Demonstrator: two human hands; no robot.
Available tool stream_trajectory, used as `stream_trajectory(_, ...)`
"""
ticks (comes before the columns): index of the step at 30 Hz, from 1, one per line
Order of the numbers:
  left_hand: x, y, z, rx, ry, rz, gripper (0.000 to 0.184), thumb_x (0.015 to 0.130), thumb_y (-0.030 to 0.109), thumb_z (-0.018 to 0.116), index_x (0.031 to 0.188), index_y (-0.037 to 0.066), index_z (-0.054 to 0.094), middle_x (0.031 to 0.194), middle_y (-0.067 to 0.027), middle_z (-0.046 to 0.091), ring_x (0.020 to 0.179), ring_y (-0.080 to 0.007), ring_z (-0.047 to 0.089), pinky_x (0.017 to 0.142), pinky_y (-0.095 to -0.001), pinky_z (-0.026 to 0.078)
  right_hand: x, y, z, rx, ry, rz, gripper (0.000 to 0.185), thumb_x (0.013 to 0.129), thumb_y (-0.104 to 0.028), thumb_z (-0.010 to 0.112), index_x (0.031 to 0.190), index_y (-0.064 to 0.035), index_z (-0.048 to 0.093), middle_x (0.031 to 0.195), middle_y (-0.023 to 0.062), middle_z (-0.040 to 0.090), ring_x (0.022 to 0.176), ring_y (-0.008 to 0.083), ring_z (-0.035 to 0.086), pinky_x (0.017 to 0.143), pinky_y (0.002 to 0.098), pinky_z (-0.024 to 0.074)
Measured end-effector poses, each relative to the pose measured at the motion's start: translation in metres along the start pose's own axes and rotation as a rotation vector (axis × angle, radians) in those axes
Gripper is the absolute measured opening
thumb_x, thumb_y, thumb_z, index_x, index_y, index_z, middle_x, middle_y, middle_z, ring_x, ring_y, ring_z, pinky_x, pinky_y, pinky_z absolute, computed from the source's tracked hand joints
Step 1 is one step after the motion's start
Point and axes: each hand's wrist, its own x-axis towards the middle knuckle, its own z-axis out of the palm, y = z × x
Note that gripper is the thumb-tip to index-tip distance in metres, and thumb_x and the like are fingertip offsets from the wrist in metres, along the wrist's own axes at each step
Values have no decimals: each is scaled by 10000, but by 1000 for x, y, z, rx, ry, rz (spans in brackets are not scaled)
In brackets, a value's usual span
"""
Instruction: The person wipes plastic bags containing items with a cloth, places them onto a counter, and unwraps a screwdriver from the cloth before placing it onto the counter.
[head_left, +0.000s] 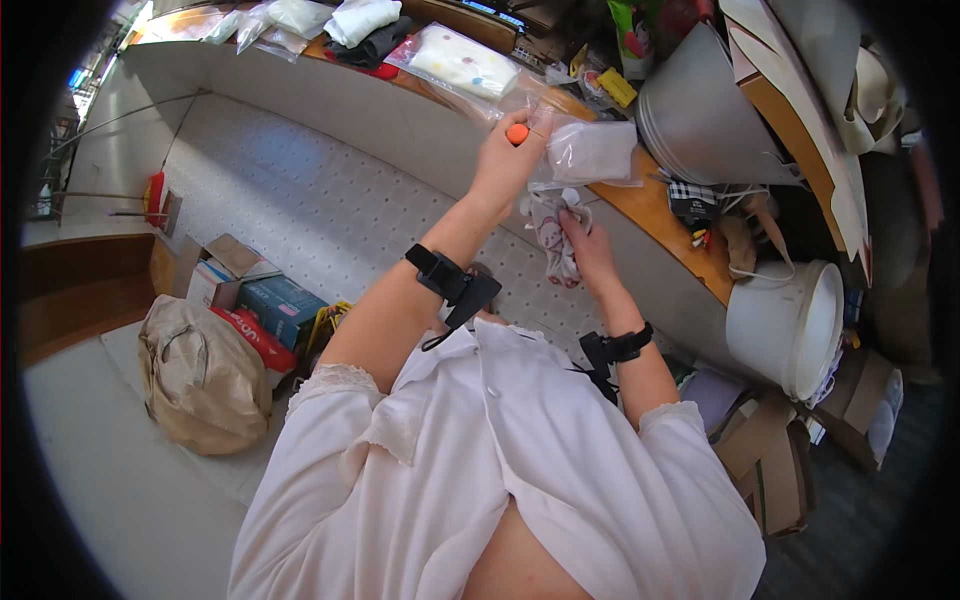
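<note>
My left hand (pixel 508 158) is closed over the edge of the wooden ledge, with a round orange end (pixel 517 134) of a small object showing at its thumb. The rest of that object is hidden, so its kind is unclear. Just right of the fingers lies a clear plastic bag (pixel 592 150) with something pale and folded inside. Lower down, my right hand (pixel 588 245) grips a bunched piece of pale patterned cloth (pixel 553 238), which hangs below the ledge. Beyond my left hand is another clear bag with spotted white cloth (pixel 465 62).
Folded white and dark cloths (pixel 368 40) and more bagged items (pixel 285 18) line the ledge (pixel 665 215). A grey metal bucket (pixel 700 105) and a white bucket (pixel 785 330) stand at right. Boxes (pixel 280 305) and a brown bag (pixel 205 375) sit at left.
</note>
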Motion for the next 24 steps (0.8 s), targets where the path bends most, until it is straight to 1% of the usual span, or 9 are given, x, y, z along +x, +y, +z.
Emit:
stream_trajectory(3,-8,7,-6,-134,27,-36,622,1014,356,728,1456,-39,539,1194,-76,648,999,-129,626,932,-291,541,7,-40,-3,269,98,-48,398,1050,-374,634,1200,-13,708,1053,35,732,944,131,669,857,310,527)
stream_trajectory(5,-13,11,-16,203,-5,13,657,1020,359,721,1499,-29,495,1217,-96,644,1018,-159,653,965,-312,551,19,-50,-3,446,147,-66,391,1054,-354,630,1238,-15,693,1109,42,734,989,143,686,888,309,531)
stream_trajectory(7,-28,18,-23,76,-29,-23,660,1026,387,702,1495,-23,485,1228,-116,648,1034,-181,668,961,-326,561,29,-52,-9,717,107,-14,392,1056,-328,623,1289,-16,662,1185,59,728,1053,172,702,928,319,538)
stream_trajectory(9,-37,28,-36,-51,-43,-55,663,1032,415,683,1490,-17,475,1240,-137,653,1050,-202,683,958,-339,571,31,-54,-10,570,94,-51,394,1055,-336,624,1276,-13,669,1175,73,732,1040,168,708,918,330,545)
stream_trajectory(11,-50,35,-58,-541,-112,-346,606,1058,440,607,1447,-8,480,1294,-194,644,1105,-276,689,984,-387,577,26,-57,-8,312,-40,88,424,1041,-348,644,1318,-27,647,1201,64,715,1071,145,686,895,316,542)
stream_trajectory(18,-88,17,-141,-897,-208,-353,504,1078,353,548,1430,-2,479,1365,-243,608,1153,-360,662,1025,-427,556,-14,-100,51,126,-177,121,456,1053,-340,619,1375,-18,620,1232,72,703,1111,163,677,931,302,524)
stream_trajectory(21,-105,13,-152,-575,-180,-251,454,1073,244,551,1451,5,471,1378,-207,601,1170,-301,660,999,-405,569,-14,-112,90,304,-436,-9,513,1077,-350,582,1466,-16,554,1331,92,656,1154,171,658,972,318,517)
stream_trajectory(22,-112,19,-149,-423,-129,-232,413,1070,188,539,1443,16,495,1326,-173,624,1118,-255,666,936,-383,580,5,-97,111,-173,-398,-521,541,1076,-373,577,1512,-58,520,1357,137,631,1148,236,666,969,363,527)
stream_trajectory(24,-121,22,-151,-276,-73,-214,383,1067,132,527,1435,27,519,1274,-139,646,1066,-209,672,873,-360,590,1,-86,146,-660,-334,-1020,573,1075,-396,573,1558,-99,486,1383,183,605,1142,301,673,966,409,537)
